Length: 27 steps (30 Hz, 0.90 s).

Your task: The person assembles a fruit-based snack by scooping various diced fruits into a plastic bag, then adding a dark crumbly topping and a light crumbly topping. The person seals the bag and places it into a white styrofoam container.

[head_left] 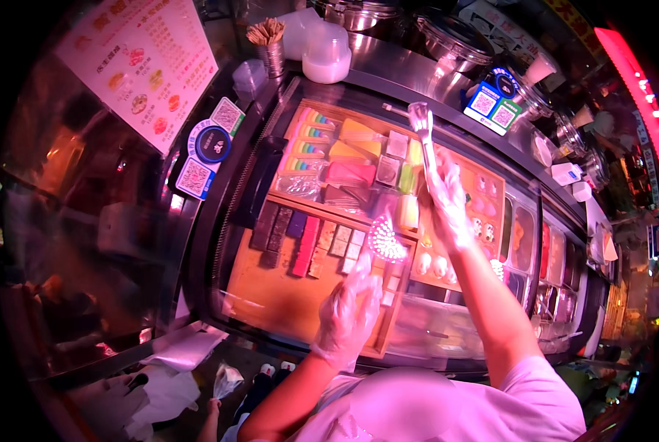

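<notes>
My right hand point(449, 202), in a clear plastic glove, is closed around metal tongs point(422, 127) whose head points toward the far edge of the counter. Behind them lies a glass-like surface over wooden trays of sweets. Lower and to the left is my left hand point(350, 313), also gloved, its fingers stretched out and nothing visible in them. It hovers near the bar-shaped sweets point(306, 245) in the front tray point(267, 302). Rainbow-striped slices point(309, 144), yellow wedges point(360, 140) and pink pieces point(350, 174) fill the rear tray. Small white pieces point(425, 264) sit beside my right forearm.
Clear plastic tubs point(326, 59) and a cup of wooden sticks point(269, 46) stand at the back left. Lidded metal pots point(455, 40) line the far counter. Code signs point(495, 103) stand on the rim; metal containers point(521, 236) sit right. Another person's hand point(213, 407) shows lower left.
</notes>
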Each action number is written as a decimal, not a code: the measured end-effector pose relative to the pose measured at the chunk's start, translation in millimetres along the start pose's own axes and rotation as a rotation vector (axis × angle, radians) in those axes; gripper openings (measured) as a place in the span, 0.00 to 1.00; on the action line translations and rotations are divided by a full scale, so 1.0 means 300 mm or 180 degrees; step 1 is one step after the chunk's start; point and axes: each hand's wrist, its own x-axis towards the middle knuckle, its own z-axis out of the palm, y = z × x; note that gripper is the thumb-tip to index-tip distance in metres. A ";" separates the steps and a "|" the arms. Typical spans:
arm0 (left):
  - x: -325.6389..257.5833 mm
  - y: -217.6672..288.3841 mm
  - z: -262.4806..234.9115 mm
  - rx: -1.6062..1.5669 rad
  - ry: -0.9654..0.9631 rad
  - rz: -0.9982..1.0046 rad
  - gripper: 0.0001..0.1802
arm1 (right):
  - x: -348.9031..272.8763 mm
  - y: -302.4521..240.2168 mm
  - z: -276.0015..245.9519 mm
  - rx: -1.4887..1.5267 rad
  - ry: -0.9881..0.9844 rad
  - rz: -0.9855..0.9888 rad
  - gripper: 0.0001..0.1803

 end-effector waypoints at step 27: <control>1.455 -0.531 -0.328 0.2177 0.1028 0.0512 0.21 | -0.496 -0.187 0.007 0.0853 0.0008 0.2220 0.27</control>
